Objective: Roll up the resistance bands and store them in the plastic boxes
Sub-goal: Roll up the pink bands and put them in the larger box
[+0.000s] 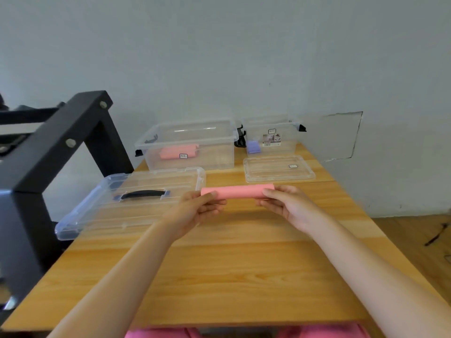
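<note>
A rolled pink resistance band [238, 191] is held level above the wooden table [231, 276]. My left hand [197, 211] grips its left end and my right hand [285, 203] grips its right end. At the back stands a large clear plastic box [188, 145] with another pink roll [178, 151] inside. To its right a smaller clear box [272, 135] holds a purple roll [253, 146].
The large box's lid with a black handle [127, 201] lies at the table's left edge. The small lid [279, 168] lies in front of the small box. A black metal frame [61, 147] rises on the left. The wall stands right behind the boxes.
</note>
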Demonstrator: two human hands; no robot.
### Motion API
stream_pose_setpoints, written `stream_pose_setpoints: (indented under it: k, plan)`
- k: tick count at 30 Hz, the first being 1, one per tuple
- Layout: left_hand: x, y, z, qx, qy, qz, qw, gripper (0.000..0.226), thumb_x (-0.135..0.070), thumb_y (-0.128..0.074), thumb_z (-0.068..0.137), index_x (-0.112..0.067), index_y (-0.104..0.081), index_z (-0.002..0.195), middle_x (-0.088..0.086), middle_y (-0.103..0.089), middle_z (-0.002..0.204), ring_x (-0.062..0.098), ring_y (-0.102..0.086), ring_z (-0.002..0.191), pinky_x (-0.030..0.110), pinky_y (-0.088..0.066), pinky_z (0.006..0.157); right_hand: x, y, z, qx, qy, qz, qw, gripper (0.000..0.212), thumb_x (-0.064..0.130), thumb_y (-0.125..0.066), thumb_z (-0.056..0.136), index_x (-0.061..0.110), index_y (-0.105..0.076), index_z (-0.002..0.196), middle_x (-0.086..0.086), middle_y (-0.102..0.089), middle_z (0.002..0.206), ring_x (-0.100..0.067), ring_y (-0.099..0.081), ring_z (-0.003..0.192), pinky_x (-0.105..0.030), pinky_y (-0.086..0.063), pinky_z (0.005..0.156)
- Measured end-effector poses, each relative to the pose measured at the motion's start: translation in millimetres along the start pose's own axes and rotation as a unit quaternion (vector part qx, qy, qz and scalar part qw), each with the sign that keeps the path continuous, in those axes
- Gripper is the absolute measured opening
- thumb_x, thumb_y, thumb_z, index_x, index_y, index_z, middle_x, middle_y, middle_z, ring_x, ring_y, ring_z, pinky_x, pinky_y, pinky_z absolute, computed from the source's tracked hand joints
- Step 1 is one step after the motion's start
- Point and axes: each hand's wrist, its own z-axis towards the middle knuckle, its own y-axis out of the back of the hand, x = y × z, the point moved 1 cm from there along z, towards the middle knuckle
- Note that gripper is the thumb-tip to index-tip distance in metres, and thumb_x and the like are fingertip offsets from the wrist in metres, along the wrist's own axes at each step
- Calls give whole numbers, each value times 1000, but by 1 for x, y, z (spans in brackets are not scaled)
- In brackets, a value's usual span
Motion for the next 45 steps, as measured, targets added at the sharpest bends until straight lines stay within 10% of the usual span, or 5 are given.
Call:
stream_pose_setpoints:
  k: [9,14,25,45]
  plan:
    - [-46,6,-19,-86,-30,123,988,22,-30,-61,92,-8,-62,95,2,-60,68,10,-61,57,21,-54,57,25,-36,2,-37,24,6,999,14,6,-68,85,0,-66,98,-18,-71,81,-21,-72,69,-20,-59,65]
    - [-63,31,5,-101,-50,190,975,29,-37,-57,93,-14,-64,110,3,-59,97,16,-59,81,28,-56,68,36,-53,37,-35,33,21,999,17,5,-68,85,-4,-65,98,-19,-69,83,-20,-71,65,-18,-57,58]
    - [-111,112,156,-214,-46,-116,969,14,-19,-67,88,-8,-65,96,9,-73,85,16,-72,77,21,-58,67,56,-110,215,-50,90,-88,991,17,16,-70,85,0,-67,84,-13,-71,66,-17,-70,57,-17,-57,60]
    - [-176,194,236,-326,194,-194,905,19,-9,-73,81,2,-63,92,13,-65,83,21,-67,81,21,-59,61,85,-193,314,-126,-200,-27,971,21,10,-74,81,-2,-66,97,-17,-68,78,-21,-67,65,-20,-58,61]
